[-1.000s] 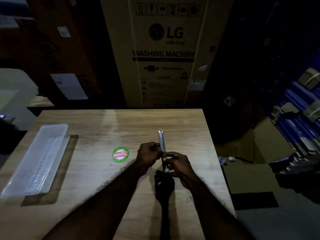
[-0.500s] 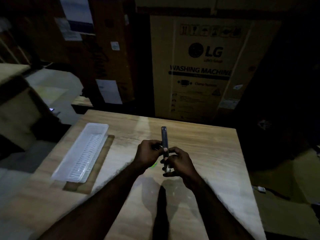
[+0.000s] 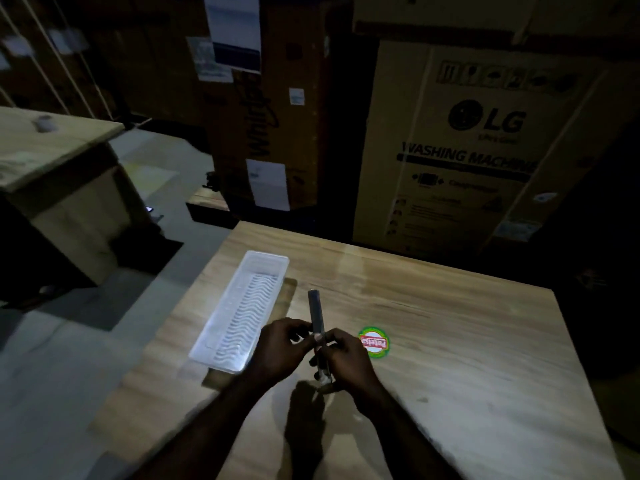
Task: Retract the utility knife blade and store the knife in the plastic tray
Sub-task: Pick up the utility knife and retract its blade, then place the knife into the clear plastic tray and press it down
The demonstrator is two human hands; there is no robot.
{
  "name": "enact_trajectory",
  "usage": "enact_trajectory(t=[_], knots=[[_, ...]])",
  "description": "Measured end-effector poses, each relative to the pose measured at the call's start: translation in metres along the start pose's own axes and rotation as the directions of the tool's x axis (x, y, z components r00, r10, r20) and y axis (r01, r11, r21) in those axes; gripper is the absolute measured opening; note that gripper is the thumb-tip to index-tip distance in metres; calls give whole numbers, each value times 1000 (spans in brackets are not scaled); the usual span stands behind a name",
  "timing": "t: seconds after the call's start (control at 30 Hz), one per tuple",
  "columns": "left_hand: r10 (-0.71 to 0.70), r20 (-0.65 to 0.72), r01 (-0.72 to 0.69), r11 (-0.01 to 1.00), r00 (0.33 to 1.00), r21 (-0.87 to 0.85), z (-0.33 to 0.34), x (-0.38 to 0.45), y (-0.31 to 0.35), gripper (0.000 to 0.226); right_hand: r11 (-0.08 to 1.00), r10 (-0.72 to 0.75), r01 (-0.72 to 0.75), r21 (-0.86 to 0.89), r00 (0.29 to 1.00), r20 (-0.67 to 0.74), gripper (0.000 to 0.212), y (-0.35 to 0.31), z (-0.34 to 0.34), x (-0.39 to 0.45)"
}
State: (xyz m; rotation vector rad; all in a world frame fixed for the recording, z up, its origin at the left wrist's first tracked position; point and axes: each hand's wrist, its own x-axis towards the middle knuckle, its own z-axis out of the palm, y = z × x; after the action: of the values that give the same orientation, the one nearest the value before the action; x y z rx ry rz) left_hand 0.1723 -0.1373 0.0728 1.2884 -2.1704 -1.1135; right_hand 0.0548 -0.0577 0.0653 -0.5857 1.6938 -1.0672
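I hold a slim grey utility knife (image 3: 316, 311) upright above the wooden table (image 3: 467, 341), its long end pointing away from me. My left hand (image 3: 282, 348) grips its left side and my right hand (image 3: 346, 355) pinches its right side, both closed on the handle. The knife's lower end pokes out below my fingers. Whether the blade is out I cannot tell in the dim light. The clear plastic tray (image 3: 239, 311) with a ribbed bottom lies on the table just left of my left hand, with nothing in it.
A round green and red sticker (image 3: 373, 341) sits on the table right of my right hand. Large cardboard boxes (image 3: 467, 150) stand behind the table. Another wooden surface (image 3: 52, 143) stands to the far left across the floor gap.
My head has turned left, so the tray and table shifted right in view. Both hands with the knife have come closer to the tray. The sticker now shows right of my hands.
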Motion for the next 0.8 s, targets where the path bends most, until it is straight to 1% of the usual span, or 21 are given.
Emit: enact_trajectory(t=[0.1, 0.17, 0.2, 0.33, 0.4, 0.47, 0.57, 0.67, 0.8], knots=[[7, -110, 5, 994, 994, 108, -24, 11, -38, 29, 999, 49, -49, 13, 998, -43, 12, -4, 33, 12], [26, -106, -2, 975, 994, 223, -44, 17, -65, 47, 994, 102, -99, 52, 993, -61, 17, -4, 54, 20], [12, -88, 14, 957, 996, 289, -52, 17, -75, 55, 990, 127, -123, 71, 990, -61, 17, -3, 62, 22], [-142, 8, 119, 862, 990, 492, -68, 12, -105, 84, 973, 197, -185, 139, 977, -76, 12, 4, 91, 31], [-222, 23, 178, 836, 975, 519, -69, 10, -115, 99, 966, 218, -201, 160, 971, -96, 7, 9, 104, 35], [-293, 34, 237, 831, 955, 503, -68, 11, -120, 109, 965, 227, -207, 161, 967, -119, 9, 13, 114, 40], [-344, 48, 280, 829, 938, 484, -65, 11, -122, 116, 966, 223, -196, 167, 962, -157, 5, 18, 126, 46], [-339, 46, 269, 815, 940, 514, -61, 9, -119, 114, 960, 244, -214, 183, 956, -162, 13, 23, 133, 49], [-341, 41, 268, 802, 939, 533, -58, 9, -117, 113, 955, 254, -222, 195, 954, -159, 9, 25, 136, 48]])
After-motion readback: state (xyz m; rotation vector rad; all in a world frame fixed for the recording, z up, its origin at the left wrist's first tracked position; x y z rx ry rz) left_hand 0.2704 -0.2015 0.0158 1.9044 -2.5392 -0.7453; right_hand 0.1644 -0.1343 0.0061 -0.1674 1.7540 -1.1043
